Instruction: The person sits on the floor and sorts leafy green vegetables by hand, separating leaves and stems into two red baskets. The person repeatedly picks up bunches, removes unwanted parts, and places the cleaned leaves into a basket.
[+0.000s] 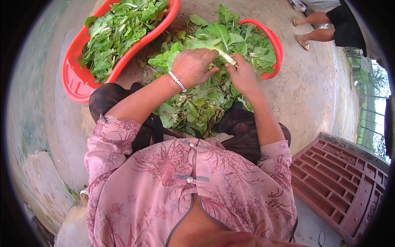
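Observation:
My left hand point(194, 68), with a silver bangle at the wrist, curls around a leafy green vegetable point(222, 54). The plant's leaves spread out above and to the left of that hand, some of them blurred. Its pale stem end points right, where the thumb and fingers of my right hand point(243, 75) pinch it. Beneath both hands, a heap of loose green leaves point(197, 106) covers the ground between my knees; some are yellowed or wilted. Beyond the right hand, a red plastic basket point(277, 51) lies with its rim around more greens.
A large red plastic tub point(75, 77) on the left holds a pile of greens point(118, 40). A person in sandals point(318, 35) is at the upper right. A dark red metal gate panel point(336, 182) is at the lower right, beside the concrete ground point(304, 92).

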The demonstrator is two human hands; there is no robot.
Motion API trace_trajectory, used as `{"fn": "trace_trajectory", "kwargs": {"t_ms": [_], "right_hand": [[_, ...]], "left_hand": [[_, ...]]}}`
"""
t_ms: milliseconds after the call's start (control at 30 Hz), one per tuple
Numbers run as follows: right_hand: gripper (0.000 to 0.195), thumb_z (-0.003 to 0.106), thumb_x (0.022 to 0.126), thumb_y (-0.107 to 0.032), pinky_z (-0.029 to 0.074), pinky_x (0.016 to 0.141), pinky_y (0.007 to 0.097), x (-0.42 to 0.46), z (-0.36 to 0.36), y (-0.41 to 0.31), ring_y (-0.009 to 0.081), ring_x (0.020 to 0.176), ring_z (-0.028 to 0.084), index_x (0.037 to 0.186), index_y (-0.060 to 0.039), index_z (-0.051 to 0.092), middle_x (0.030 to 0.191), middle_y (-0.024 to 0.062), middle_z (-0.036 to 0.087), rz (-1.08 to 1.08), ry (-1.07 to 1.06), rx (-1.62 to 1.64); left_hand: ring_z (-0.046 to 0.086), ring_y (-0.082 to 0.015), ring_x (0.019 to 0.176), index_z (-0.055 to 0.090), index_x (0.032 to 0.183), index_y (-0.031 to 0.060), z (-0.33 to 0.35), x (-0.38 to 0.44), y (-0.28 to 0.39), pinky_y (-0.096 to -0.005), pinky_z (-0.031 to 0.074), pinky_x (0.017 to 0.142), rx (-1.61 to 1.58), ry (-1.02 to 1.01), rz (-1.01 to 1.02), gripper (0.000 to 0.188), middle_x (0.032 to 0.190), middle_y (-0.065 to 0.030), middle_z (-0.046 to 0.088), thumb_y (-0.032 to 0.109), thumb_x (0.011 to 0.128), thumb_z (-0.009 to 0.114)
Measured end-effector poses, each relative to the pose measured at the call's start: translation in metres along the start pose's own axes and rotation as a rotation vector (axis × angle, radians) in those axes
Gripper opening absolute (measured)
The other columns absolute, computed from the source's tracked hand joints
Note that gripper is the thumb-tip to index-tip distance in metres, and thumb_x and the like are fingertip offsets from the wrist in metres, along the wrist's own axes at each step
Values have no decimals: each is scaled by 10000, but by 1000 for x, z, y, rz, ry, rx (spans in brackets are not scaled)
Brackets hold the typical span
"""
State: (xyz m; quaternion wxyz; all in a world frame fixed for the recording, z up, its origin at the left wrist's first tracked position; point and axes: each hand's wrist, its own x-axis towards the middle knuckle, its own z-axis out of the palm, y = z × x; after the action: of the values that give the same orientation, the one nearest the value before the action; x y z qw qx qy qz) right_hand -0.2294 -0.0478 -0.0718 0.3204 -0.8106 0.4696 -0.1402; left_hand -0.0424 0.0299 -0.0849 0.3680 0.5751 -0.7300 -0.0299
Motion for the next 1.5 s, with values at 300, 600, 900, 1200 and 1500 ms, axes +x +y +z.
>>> {"fn": "trace_trajectory", "kwargs": {"t_ms": [300, 600, 900, 1200, 1500], "right_hand": [[295, 548, 909, -253, 437, 679, 490, -16, 20, -13, 450, 793, 581, 1026, 15, 509, 813, 275, 588, -69, -282, -83], [337, 566, 898, -307, 443, 711, 528, -28, 16, -13, 480, 841, 576, 949, 25, 541, 834, 275, 612, -141, -314, -130], [262, 550, 971, -260, 486, 616, 285, -40, 4, 24, 83, 644, 533, 929, -5, 592, 717, 5, 538, 241, -865, 865], [343, 620, 874, -310, 496, 741, 407, -1, 55, 82, 311, 826, 648, 1008, 1, 669, 871, 180, 680, 9, -271, 65], [533, 696, 780, -467, 513, 822, 479, 117, 123, 111, 407, 977, 638, 974, 30, 680, 1022, 265, 656, 562, 72, -269]], "left_hand": [[599, -312, 943, 642, 1015, 105, 14, -11, -5, -419, 513, 745, 44, -290, -58, 359, 979, -92, 584, 240, 700, 749], [620, -398, 864, 621, 966, 66, 15, -14, 6, -492, 488, 739, -59, -651, -258, 257, 862, -188, 650, 225, 769, 661], [605, -306, 867, 615, 858, 81, -3, -22, 8, -431, 492, 737, -121, -469, 301, 137, 808, -94, 621, 116, 726, 609], [617, -277, 795, 584, 772, 95, 15, -32, -6, -414, 472, 797, 115, -481, 292, 78, 741, -73, 614, 136, 706, 578], [642, -241, 764, 615, 750, 101, 23, -34, -3, -378, 495, 678, 203, -533, 276, 88, 728, -62, 642, 170, 727, 565]]}}
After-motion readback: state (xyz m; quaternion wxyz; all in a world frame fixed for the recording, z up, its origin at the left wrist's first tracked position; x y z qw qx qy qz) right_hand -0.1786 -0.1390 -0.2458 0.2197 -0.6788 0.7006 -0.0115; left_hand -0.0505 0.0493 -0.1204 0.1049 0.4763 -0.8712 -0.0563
